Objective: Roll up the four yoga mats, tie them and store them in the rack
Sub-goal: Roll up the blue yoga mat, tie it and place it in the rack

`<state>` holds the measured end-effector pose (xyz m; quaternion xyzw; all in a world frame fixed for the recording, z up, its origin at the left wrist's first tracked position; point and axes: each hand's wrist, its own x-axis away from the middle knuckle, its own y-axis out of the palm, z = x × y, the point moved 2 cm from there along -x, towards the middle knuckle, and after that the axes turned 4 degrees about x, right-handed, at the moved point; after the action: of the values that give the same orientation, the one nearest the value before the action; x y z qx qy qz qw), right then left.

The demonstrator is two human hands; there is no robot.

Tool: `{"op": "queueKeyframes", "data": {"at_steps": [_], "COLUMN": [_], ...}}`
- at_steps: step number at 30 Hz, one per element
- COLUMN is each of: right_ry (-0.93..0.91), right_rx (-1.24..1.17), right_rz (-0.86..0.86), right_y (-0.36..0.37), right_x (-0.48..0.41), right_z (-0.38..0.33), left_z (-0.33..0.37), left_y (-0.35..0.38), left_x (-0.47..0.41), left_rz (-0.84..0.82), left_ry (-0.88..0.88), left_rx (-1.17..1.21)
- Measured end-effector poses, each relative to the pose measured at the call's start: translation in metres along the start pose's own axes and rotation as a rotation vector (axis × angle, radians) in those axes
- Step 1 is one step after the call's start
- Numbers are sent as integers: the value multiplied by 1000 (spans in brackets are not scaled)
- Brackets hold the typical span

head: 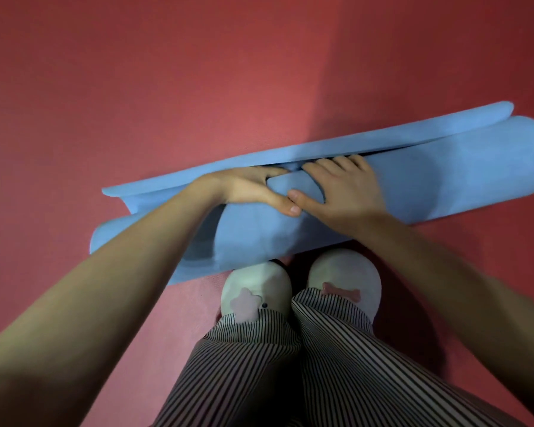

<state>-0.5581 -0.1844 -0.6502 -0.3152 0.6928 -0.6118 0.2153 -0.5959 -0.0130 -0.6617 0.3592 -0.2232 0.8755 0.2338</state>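
Your left hand [253,189] grips the nearly rolled blue yoga mat [444,186] on the red floor [167,72], fingers tucked under its loose flap, right hand [342,188] pressing flat-fingered beside it.

One blue yoga mat [444,186]; a left hand [250,188] and a right hand [342,188]; two white slippers [346,271]

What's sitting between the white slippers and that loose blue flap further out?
The blue mat's roll, with the left hand and right hand on it; the head view shows it.
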Motion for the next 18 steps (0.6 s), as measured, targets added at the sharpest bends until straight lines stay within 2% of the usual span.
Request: {"op": "queueKeyframes", "data": {"at_steps": [1, 3, 5, 7, 9, 18], "right_ry": [3, 17, 12, 0, 10, 27], "right_rx": [12, 42, 34, -14, -20, 22], "right_rz": [22, -46, -131, -162, -164, 14], "right_y": [-1, -7, -10, -9, -9, -12], "right_x": [-4, -18, -40, -59, -71, -68], "right_z": [1, 0, 2, 6, 6, 6], "left_z": [-1, -4, -1, 3, 6, 6], "left_y": [0, 0, 4, 9, 11, -12], "left_x": [1, 9, 23, 30, 30, 14], "left_rz": [48, 229, 429, 517, 503, 414], "left_ry": [11, 19, 28, 61, 77, 58], "left_rx": [0, -62, -263, -518, -608, -455]}}
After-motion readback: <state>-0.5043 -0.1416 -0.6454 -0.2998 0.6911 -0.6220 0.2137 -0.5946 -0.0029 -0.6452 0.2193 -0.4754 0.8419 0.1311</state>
